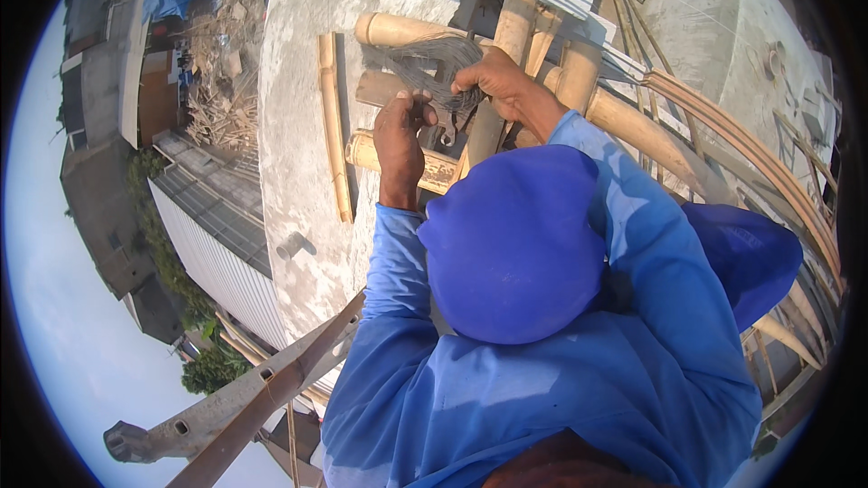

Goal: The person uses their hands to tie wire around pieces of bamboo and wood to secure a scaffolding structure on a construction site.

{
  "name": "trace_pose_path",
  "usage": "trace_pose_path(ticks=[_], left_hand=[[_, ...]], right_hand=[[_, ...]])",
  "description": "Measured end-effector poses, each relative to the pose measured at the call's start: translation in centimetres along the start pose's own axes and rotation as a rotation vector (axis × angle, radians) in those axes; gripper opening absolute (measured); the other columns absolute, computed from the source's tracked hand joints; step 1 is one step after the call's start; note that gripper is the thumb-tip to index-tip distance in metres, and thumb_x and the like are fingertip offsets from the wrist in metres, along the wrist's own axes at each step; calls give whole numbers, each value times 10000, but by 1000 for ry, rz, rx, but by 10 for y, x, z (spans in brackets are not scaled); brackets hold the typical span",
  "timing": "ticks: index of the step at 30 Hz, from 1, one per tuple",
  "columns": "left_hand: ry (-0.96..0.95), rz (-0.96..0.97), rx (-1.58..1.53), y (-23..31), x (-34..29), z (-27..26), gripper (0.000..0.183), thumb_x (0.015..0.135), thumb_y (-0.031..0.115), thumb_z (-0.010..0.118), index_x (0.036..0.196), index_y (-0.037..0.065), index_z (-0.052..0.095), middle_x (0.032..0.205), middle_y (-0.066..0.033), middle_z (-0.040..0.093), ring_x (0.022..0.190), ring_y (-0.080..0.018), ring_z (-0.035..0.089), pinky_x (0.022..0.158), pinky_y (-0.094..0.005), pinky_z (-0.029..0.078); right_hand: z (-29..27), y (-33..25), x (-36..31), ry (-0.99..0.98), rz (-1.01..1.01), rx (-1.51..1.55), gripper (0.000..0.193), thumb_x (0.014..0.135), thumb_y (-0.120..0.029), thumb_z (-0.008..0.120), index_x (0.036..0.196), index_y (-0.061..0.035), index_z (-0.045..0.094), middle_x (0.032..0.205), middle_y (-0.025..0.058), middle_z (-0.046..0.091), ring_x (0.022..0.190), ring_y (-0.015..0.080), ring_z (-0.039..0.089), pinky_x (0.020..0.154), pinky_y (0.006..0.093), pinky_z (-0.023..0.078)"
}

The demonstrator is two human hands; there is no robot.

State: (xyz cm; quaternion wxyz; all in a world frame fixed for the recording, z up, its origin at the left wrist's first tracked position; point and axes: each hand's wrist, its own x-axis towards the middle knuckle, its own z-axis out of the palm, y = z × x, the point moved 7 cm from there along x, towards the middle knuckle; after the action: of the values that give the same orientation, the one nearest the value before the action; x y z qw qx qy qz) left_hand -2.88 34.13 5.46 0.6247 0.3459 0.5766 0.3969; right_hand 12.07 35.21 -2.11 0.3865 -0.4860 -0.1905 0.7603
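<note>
A loose bundle of thin grey wire (434, 56) lies over crossed bamboo poles in front of me. My right hand (508, 89) is closed at the bundle's right side, with its thumb and fingers gripping wire strands. My left hand (400, 137) is upright just below the bundle's left part, its fingers curled together. What it pinches, if anything, is too small to make out. Beneath the hands, a small metal piece (448, 134) shows, partly hidden. My raised blue-clad knee (515, 248) stands between my forearms.
Thick bamboo poles (646, 136) cross and run off to the right. A split bamboo strip (333, 126) rests on the concrete surface (298, 163) at left. At lower left, a metal beam (244, 398) slants across. Beyond the concrete edge, roofs (217, 244) lie far below.
</note>
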Motion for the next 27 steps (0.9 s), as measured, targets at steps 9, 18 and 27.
trace_pose_path(ticks=[9, 18, 27], left_hand=[[-58, -97, 181, 0, 4, -5, 228, 903, 171, 507, 862, -27, 613, 666, -41, 540, 632, -117, 476, 616, -245, 370], [-20, 42, 717, 17, -12, 28, 248, 895, 179, 556, 903, -55, 637, 706, -65, 579, 667, -118, 493, 600, -272, 403], [15, -33, 969, 20, -13, 30, 201, 793, 150, 629, 761, -48, 635, 634, -53, 557, 598, -115, 461, 542, -288, 375]], right_hand=[[9, 5, -5, -40, 83, 194, 316, 650, 34, 580, 963, 73, 604, 786, 107, 586, 682, 198, 587, 716, 282, 465], [26, 15, 3, -153, -10, 124, 265, 668, 29, 609, 932, 28, 593, 829, 47, 563, 783, 150, 581, 680, 252, 443], [23, 17, 6, -160, -75, 171, 467, 666, 70, 627, 1118, 39, 515, 940, 31, 526, 873, 149, 541, 797, 279, 444]])
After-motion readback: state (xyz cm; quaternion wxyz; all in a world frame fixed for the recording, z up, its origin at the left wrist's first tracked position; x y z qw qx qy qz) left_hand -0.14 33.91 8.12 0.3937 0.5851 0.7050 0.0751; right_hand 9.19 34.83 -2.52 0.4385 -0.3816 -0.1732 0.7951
